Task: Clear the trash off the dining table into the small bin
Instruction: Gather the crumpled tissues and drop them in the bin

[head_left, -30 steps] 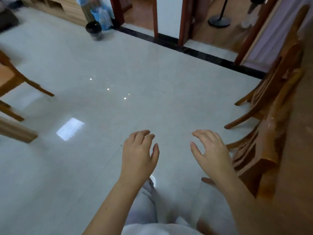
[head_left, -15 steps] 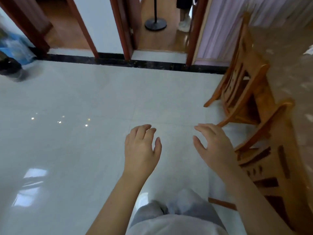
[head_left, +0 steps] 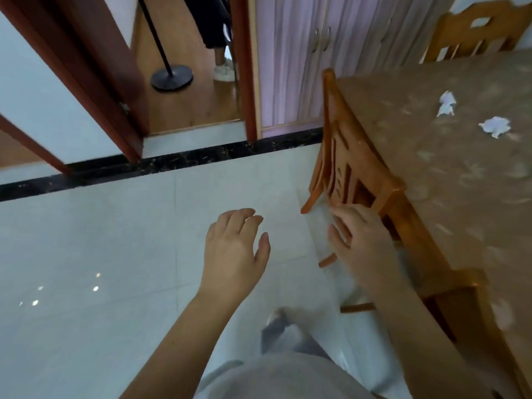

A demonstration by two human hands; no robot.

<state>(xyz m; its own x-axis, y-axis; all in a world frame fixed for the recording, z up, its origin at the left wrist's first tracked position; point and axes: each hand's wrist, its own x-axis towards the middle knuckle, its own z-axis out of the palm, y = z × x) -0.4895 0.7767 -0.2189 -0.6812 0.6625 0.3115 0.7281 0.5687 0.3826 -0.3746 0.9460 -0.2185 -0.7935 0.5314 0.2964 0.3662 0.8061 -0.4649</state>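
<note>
Two crumpled white paper scraps lie on the dining table [head_left: 437, 180] at the upper right: one scrap [head_left: 446, 103] farther back, the other scrap [head_left: 495, 126] a little nearer. The table wears a brown patterned cloth. My left hand [head_left: 234, 254] hovers over the floor at centre, fingers apart, holding nothing. My right hand [head_left: 362, 243] is also empty with fingers spread, in front of a wooden chair tucked at the table's left edge. Both hands are well short of the scraps. No bin is in view.
Wooden chairs [head_left: 354, 180] stand along the table's near side, another chair [head_left: 478, 30] at the far end. Pale glossy tile floor [head_left: 100, 254] fills the left. A doorway with a black lamp base [head_left: 172, 77] and a person's foot [head_left: 223, 72] lies beyond.
My view has swung right: the black bin left the frame, and the table with its paper scraps came into sight. Both hands stay empty and spread.
</note>
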